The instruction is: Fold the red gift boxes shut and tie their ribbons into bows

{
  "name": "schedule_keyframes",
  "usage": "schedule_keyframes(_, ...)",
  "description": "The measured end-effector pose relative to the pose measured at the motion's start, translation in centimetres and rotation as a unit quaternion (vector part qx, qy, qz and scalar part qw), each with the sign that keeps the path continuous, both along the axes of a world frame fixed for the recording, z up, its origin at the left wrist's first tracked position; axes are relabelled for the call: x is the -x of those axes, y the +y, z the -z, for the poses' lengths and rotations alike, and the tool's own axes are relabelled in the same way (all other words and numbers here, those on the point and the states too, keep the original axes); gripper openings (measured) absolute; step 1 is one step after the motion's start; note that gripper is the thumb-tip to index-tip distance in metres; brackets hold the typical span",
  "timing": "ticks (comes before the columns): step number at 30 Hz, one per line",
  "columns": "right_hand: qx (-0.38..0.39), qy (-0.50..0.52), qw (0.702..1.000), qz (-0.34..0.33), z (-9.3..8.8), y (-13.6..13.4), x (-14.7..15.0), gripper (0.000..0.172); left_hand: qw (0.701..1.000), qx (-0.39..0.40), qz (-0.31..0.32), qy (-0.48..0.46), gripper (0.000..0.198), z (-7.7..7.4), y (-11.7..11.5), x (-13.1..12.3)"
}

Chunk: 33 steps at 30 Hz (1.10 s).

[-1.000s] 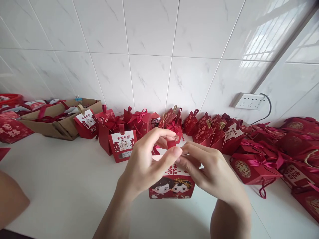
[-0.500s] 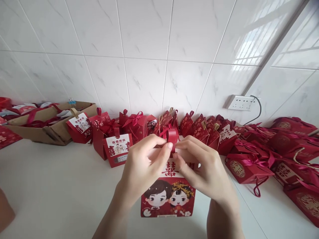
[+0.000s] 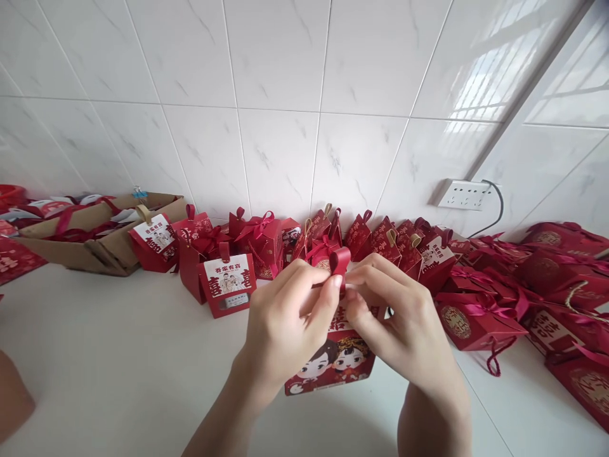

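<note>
A red gift box (image 3: 328,368) with two cartoon figures on its front is held up in front of me, tilted a little. Its top carries a looped red ribbon (image 3: 340,261). My left hand (image 3: 290,317) pinches the ribbon and the box's top edge between thumb and fingers. From the other side, my right hand (image 3: 394,317) grips the top edge close to the ribbon, its thumb on the front. Both hands hide much of the upper part of the box. Behind them stands a gift box with a window (image 3: 227,285).
Rows of red gift boxes (image 3: 459,320) line the wall at the back and right. At the left stands an open cardboard box (image 3: 102,251) with red and white items. A power strip (image 3: 464,193) with a black cable is on the tiled wall. Part of a person's arm (image 3: 14,397) shows at the left edge.
Both hands have shifted slightly to the right with the gift box. The box's lower edge has risen and now slants. The grip at the ribbon looks the same.
</note>
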State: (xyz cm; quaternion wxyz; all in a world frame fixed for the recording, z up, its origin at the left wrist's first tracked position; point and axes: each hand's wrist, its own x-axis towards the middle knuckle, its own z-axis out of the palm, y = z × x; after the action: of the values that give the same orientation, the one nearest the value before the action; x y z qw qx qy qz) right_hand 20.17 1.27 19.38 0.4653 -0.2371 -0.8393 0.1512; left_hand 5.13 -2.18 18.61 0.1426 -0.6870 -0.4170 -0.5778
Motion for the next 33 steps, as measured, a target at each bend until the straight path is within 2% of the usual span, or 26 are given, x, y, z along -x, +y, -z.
schedule_keyframes(4,-0.009,-0.005,1.0,-0.027,0.1,0.1,0.2,0.01,1.0,0.014,0.02,-0.017,0.016,-0.3,-0.2,0.6)
schedule_keyframes(10,-0.002,0.028,0.999,-0.028,0.2,-0.3,0.7,0.015,0.999,0.029,0.027,-0.029,0.015,-0.5,-0.8,0.8)
schedule_keyframes(13,0.007,0.027,0.999,-0.031,0.1,-0.4,0.7,0.015,0.981,0.151,0.085,-0.09,0.016,-0.8,-1.2,1.2)
schedule_keyframes(16,0.011,0.039,0.999,-0.034,0.0,-0.4,0.7,0.015,0.925,0.304,0.181,-0.139,0.012,-1.5,-1.5,2.0)
schedule_keyframes(17,0.008,0.045,0.998,-0.033,0.0,-0.4,0.7,0.015,0.911,0.331,0.2,-0.142,0.011,-1.7,-1.6,2.1)
schedule_keyframes(19,0.002,0.055,0.998,-0.03,0.1,-0.3,0.8,0.014,0.902,0.352,0.198,-0.155,0.01,-2.0,-1.6,2.2)
schedule_keyframes(23,0.002,0.063,0.998,-0.028,0.3,-0.1,1.1,0.013,0.927,0.307,0.127,-0.176,0.01,-2.0,-1.6,1.7)
schedule_keyframes(27,0.004,0.091,0.995,-0.03,0.5,0.2,1.2,0.006,0.964,0.216,0.083,-0.132,0.011,-1.4,-1.3,1.4)
schedule_keyframes(33,-0.103,0.09,0.99,0.021,0.4,0.1,1.3,0.013,0.987,0.122,0.032,-0.102,0.013,-1.1,-1.2,1.2)
